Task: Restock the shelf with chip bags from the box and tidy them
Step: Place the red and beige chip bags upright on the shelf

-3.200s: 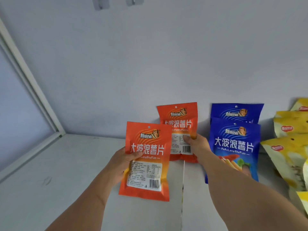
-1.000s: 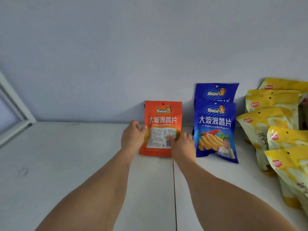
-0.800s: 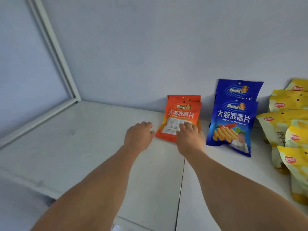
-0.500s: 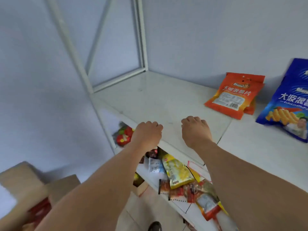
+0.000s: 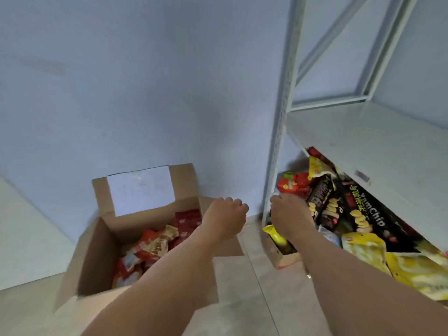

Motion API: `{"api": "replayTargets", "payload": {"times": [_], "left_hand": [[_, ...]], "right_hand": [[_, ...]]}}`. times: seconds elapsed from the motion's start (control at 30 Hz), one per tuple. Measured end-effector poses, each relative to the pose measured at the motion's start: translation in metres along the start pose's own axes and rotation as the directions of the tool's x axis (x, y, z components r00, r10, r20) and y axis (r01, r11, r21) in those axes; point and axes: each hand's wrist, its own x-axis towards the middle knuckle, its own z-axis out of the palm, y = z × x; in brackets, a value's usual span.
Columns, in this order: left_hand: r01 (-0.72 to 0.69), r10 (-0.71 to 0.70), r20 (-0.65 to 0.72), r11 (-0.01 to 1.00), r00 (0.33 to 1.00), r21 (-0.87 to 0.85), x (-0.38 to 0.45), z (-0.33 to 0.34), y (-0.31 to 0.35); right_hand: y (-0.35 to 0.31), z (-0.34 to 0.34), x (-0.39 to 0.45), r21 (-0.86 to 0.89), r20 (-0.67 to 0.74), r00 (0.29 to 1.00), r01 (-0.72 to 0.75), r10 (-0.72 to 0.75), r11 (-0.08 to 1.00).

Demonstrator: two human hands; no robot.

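An open cardboard box (image 5: 87,258) stands on the floor at lower left, with several red and orange chip bags (image 5: 155,243) inside. My left hand (image 5: 225,217) hovers over the box's right edge, fingers loosely curled and holding nothing. My right hand (image 5: 288,214) hangs in front of the shelf's post, fingers also loosely curled and empty. The white shelf board (image 5: 378,146) is at the right. The orange and blue bags on it are out of view.
The shelf's white metal post (image 5: 281,112) rises between my hands and the wall. On the lower shelf lie black chip packs (image 5: 339,204), red bags (image 5: 293,183) and yellow bags (image 5: 412,265). A small cardboard tray (image 5: 278,253) sits at the post's foot. Tiled floor (image 5: 247,299) lies below.
Both hands let go of the orange bag, leaving it leaning on the shelf. My view swung left and down to the box, and my empty hands dropped from the shelf edge towards it.
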Motion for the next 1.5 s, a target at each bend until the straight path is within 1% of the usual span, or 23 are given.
{"api": "replayTargets", "payload": {"times": [0.17,0.27,0.33,0.5,0.6,0.67,0.8,0.9,1.0,1.07,1.13,1.23,1.3,1.4,1.5], "left_hand": [[0.051,-0.049,0.064,0.998,0.997,-0.033,-0.086,0.043,-0.094],[0.129,-0.117,0.129,0.988,0.985,-0.088,-0.125,0.073,-0.141],[0.2,-0.175,0.18,0.971,0.968,-0.128,-0.146,0.092,-0.167],[0.353,-0.298,0.265,0.916,0.917,-0.193,-0.172,0.141,-0.217],[0.47,-0.377,0.35,0.851,0.858,-0.236,-0.171,0.182,-0.242],[0.559,-0.427,0.421,0.784,0.8,-0.268,-0.164,0.211,-0.254],[0.727,-0.504,0.547,0.596,0.669,-0.341,-0.141,0.269,-0.273],[0.813,-0.485,0.662,0.444,0.571,-0.376,-0.12,0.32,-0.287],[0.871,-0.477,0.731,0.319,0.488,-0.373,-0.1,0.378,-0.301],[0.894,-0.486,0.751,0.262,0.448,-0.363,-0.086,0.421,-0.307],[0.905,-0.493,0.76,0.257,0.424,-0.339,-0.074,0.464,-0.311],[0.915,-0.483,0.78,0.272,0.397,-0.296,-0.061,0.517,-0.315],[0.913,-0.466,0.787,0.257,0.405,-0.317,-0.053,0.542,-0.319],[0.89,-0.442,0.774,0.272,0.453,-0.365,-0.041,0.565,-0.327],[0.854,-0.419,0.745,0.295,0.519,-0.429,-0.03,0.58,-0.333]], "right_hand": [[-0.13,0.029,0.019,0.06,0.06,0.995,0.071,-0.074,0.996],[-0.195,0.044,0.031,0.131,0.086,0.985,0.14,-0.151,0.982],[-0.232,0.054,0.038,0.208,0.129,0.975,0.15,-0.179,0.966],[-0.29,0.098,0.073,0.367,0.255,0.956,0.045,-0.146,0.929],[-0.31,0.135,0.101,0.424,0.352,0.928,-0.038,-0.126,0.905],[-0.32,0.161,0.12,0.45,0.43,0.899,-0.128,-0.089,0.884],[-0.331,0.221,0.15,0.482,0.574,0.817,-0.388,0.051,0.786],[-0.337,0.273,0.165,0.449,0.694,0.702,-0.594,0.158,0.667],[-0.343,0.329,0.169,0.392,0.782,0.587,-0.726,0.212,0.565],[-0.346,0.367,0.169,0.347,0.828,0.508,-0.798,0.238,0.492],[-0.348,0.399,0.168,0.291,0.861,0.429,-0.856,0.273,0.427],[-0.349,0.438,0.165,0.261,0.88,0.357,-0.914,0.313,0.31],[-0.349,0.456,0.164,0.271,0.878,0.348,-0.927,0.328,0.26],[-0.349,0.475,0.161,0.284,0.878,0.345,-0.933,0.332,0.22],[-0.348,0.486,0.161,0.285,0.88,0.335,-0.939,0.337,0.191]]}}
